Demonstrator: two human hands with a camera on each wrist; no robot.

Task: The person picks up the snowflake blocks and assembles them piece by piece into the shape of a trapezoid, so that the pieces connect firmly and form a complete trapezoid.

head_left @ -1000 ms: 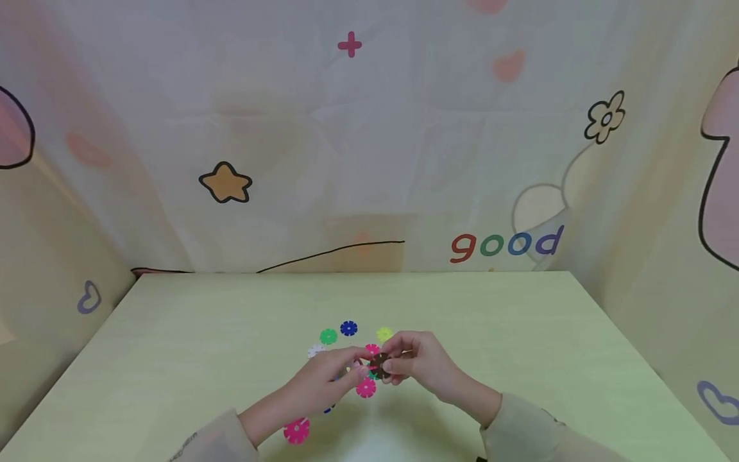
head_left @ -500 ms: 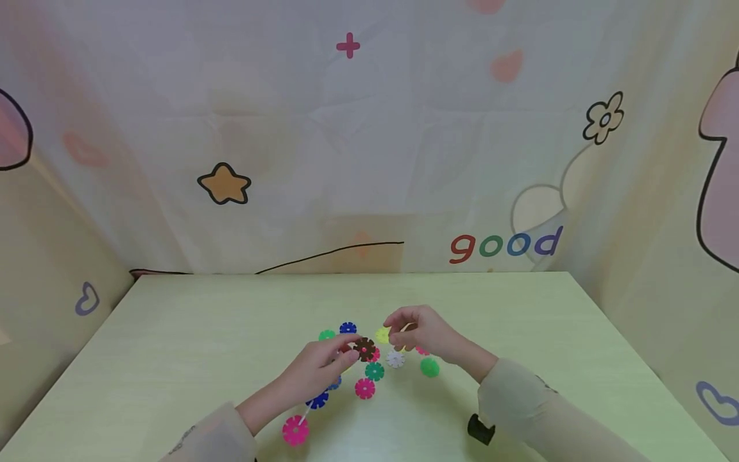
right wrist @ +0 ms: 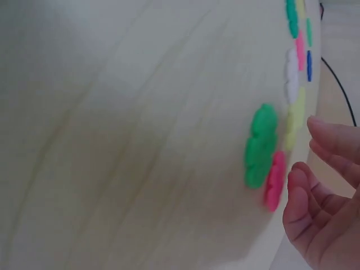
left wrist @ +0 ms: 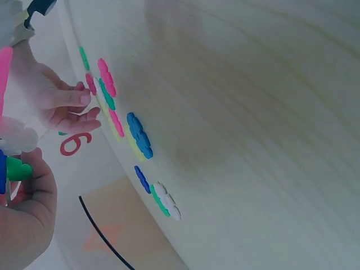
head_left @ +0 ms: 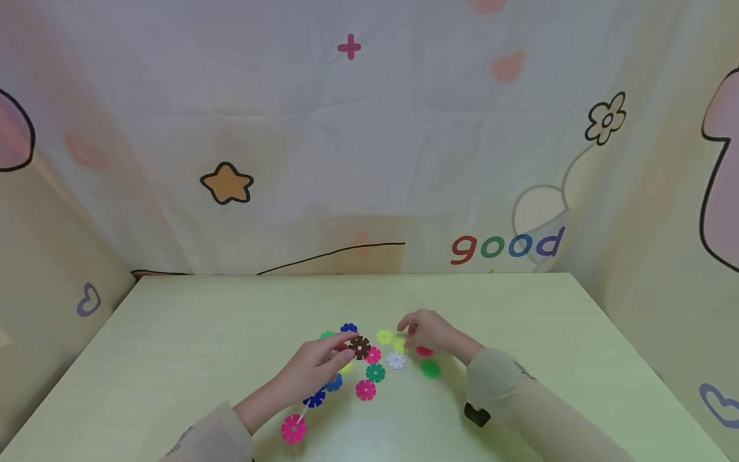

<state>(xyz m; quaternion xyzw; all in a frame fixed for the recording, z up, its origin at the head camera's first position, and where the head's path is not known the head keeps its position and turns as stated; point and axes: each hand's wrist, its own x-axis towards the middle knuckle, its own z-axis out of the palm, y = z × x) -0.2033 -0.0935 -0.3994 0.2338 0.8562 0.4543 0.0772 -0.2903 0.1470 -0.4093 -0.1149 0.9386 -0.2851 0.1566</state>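
Note:
My left hand (head_left: 312, 369) holds a chain of joined plastic snowflake discs above the table. Its fingertips and thumb are at a brown disc (head_left: 360, 348). A dark blue disc (head_left: 314, 398) and a pink disc (head_left: 294, 428) of the chain hang out below the palm, a white one edge-on between them. In the left wrist view a green disc (left wrist: 19, 169) shows by the thumb; the fingers hide the chain's middle. My right hand (right wrist: 326, 208), fingers loosely bent and holding nothing, hovers beside a yellow disc (head_left: 399, 345) and a pinkish-red disc (head_left: 425, 351).
Several loose discs lie around the hands: a white disc (head_left: 396, 360), a bright green disc (head_left: 430, 369), a teal disc (head_left: 375, 373), a pink disc (head_left: 365, 389) and a blue disc (head_left: 333, 382). A printed curtain (head_left: 369, 160) rises behind the table (head_left: 508, 308).
My right hand has let go of the brown disc, which stays at the left fingertips, and moved right over the loose discs. My left hand has shifted slightly up and left.

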